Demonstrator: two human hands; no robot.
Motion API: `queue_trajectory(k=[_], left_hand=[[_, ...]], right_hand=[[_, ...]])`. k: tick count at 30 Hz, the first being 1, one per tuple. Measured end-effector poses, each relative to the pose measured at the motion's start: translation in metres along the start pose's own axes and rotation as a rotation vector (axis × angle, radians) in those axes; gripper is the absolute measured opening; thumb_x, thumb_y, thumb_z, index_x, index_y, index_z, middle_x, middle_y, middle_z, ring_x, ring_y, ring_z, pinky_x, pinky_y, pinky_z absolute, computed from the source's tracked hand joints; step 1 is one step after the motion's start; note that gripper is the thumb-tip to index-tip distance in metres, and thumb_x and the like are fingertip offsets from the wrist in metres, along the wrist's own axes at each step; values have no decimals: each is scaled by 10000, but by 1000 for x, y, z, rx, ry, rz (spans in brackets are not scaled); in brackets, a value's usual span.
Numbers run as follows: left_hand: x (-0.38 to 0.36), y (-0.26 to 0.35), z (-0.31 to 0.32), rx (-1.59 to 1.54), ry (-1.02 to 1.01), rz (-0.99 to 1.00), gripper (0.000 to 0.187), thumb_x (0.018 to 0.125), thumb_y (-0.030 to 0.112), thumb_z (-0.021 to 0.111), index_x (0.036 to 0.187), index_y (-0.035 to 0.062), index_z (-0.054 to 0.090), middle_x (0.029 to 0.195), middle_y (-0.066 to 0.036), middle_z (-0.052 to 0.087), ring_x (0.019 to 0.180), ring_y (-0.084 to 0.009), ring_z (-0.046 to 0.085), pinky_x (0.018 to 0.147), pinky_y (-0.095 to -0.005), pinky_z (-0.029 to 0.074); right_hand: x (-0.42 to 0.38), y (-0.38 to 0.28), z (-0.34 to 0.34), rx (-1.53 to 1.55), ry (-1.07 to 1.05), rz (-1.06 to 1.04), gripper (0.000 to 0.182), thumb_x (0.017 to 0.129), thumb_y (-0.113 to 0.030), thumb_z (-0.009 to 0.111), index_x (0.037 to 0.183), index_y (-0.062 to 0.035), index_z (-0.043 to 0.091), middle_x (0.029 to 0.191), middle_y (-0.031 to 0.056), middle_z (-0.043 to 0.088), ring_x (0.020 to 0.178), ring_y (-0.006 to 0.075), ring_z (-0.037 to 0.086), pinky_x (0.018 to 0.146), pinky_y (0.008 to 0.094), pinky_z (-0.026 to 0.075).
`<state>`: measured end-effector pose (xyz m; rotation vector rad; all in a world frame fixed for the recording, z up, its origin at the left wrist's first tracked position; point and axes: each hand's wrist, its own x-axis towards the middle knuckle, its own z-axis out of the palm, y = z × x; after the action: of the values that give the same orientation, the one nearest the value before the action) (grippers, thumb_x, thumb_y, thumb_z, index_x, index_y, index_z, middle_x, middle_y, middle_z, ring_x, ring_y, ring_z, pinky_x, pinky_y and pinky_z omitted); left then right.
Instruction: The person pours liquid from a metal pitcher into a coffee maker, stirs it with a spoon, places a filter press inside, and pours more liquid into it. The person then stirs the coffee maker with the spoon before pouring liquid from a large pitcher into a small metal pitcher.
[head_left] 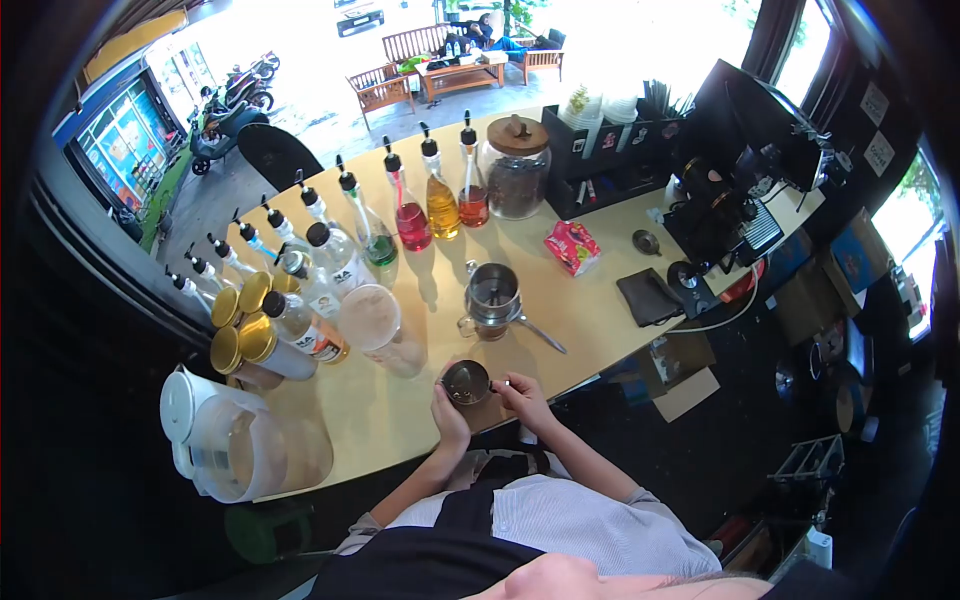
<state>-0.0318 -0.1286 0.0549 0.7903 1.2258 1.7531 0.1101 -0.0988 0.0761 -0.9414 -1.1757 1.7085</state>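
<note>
At the counter's front edge I hold a small metal cup (pixel 467 382), its open top facing up. My left hand (pixel 451 418) is wrapped around the cup's side. My right hand (pixel 523 398) pinches its dark handle. The cup's inside looks dark, with a few bright glints; what it contains cannot be made out. Just beyond it stands a metal dripper-like cup (pixel 495 287) on top of a glass mug (pixel 488 328). A metal spoon (pixel 543 335) lies to the right of the mug, touching or very near it.
Pump-topped syrup bottles (pixel 412 225) line the counter's far side. A clear tub (pixel 375 325), gold-lidded jars (pixel 258 335) and a pitcher (pixel 215 440) stand left. A wood-lidded jar (pixel 517 170), red packet (pixel 573 247), dark cloth (pixel 650 297) and espresso machine (pixel 715 205) are right.
</note>
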Motion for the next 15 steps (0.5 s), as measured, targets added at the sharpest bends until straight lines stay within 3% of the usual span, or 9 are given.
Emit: queue_trajectory(k=[6,15], left_hand=[[5,-39,45,-34,-145,-6,509,1021,301,197,1278,-57,451,1280,-150,507,1207,-218,464,1051,-325,314],[16,-19,145,-47,-249,21,496,1019,290,194,1326,-41,400,1311,-146,480,1233,-219,440,1058,-325,300]], right_hand=[[1,-23,-67,55,44,-17,192,923,-156,562,765,-51,538,564,-72,381,472,21,299,439,209,208],[26,-63,-143,166,80,-43,181,921,-138,559,752,-78,532,582,-69,400,472,16,314,441,199,211]])
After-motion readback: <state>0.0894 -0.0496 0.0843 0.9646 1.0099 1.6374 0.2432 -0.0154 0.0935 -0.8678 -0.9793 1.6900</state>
